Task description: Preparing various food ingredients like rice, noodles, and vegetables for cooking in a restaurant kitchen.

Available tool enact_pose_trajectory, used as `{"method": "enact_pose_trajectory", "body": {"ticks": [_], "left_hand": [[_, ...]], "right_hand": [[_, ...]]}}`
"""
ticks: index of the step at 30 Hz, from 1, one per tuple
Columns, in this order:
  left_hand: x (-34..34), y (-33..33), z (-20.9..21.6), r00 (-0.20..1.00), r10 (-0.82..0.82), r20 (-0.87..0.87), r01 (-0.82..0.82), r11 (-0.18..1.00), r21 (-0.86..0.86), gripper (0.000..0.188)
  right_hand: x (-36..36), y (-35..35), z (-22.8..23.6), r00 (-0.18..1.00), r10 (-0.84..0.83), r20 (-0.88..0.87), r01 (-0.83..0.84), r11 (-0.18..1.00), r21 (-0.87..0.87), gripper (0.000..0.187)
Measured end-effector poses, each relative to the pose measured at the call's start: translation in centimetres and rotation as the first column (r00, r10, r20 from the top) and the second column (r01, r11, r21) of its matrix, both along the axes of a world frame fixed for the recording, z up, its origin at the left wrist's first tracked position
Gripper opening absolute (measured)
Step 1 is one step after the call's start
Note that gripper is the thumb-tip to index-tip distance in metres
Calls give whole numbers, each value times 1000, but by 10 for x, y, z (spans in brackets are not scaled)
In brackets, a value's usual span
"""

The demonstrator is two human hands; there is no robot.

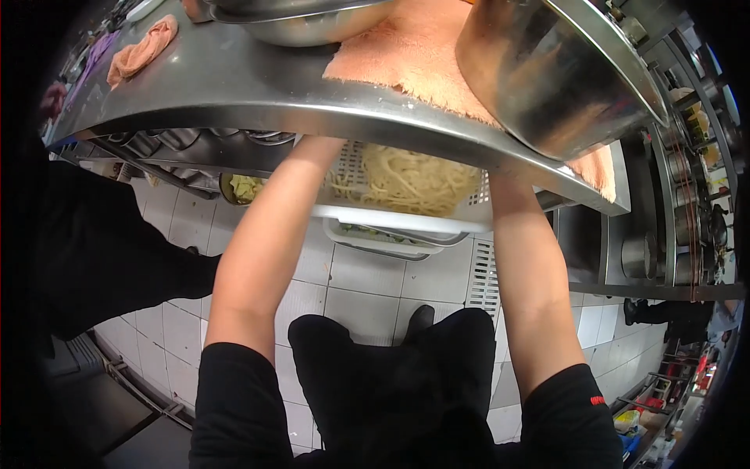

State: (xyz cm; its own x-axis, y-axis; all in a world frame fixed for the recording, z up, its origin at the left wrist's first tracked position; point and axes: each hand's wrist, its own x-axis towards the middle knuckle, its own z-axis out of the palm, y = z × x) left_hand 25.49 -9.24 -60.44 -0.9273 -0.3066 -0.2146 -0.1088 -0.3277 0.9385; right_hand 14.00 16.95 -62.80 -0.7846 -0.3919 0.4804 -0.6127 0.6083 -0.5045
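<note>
Both of my forearms, the left [266,227] and the right [533,266], reach forward under the front lip of a steel counter. That lip hides both hands, so their fingers do not show. Between my wrists is a white perforated basket [402,220], partly beneath the counter. A heap of pale, thick noodles [418,180] lies in it. My arms run along the basket's two sides; whether my hands grip it cannot be seen. Below the basket, a lower white tub [383,248] with something green inside is partly covered.
On the steel counter [226,78] stand a large steel pot [539,86] and a steel bowl [312,27], with orange towels [406,55] nearby. A bowl of pale yellow-green pieces [244,187] sits low at left. Another person's dark-clothed leg [117,242] is close on my left.
</note>
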Motion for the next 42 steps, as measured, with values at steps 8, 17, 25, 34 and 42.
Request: {"method": "enact_pose_trajectory", "body": {"ticks": [8, 17, 25, 34, 42], "left_hand": [[8, 12, 25, 964, -164, 210, 166, 986, 11, 50], [-4, 27, 33, 898, -275, 343, 334, 934, -126, 52], [-14, 8, 29, 849, -305, 431, 468, 813, -347, 53], [50, 24, 41, 816, -248, 523, 550, 613, -567, 54], [25, 18, -15, 950, -146, 275, 221, 938, -267, 47]], "right_hand": [[6, -5, 6, 982, 73, 177, -51, 991, -125, 40], [36, -46, 3, 954, 135, 268, -67, 966, -250, 39], [17, -9, 16, 911, 163, 378, -40, 949, -312, 39], [56, -8, 41, 527, 315, 789, 451, 684, -574, 35], [83, -55, 13, 524, 696, 490, 197, 461, -865, 46]]}}
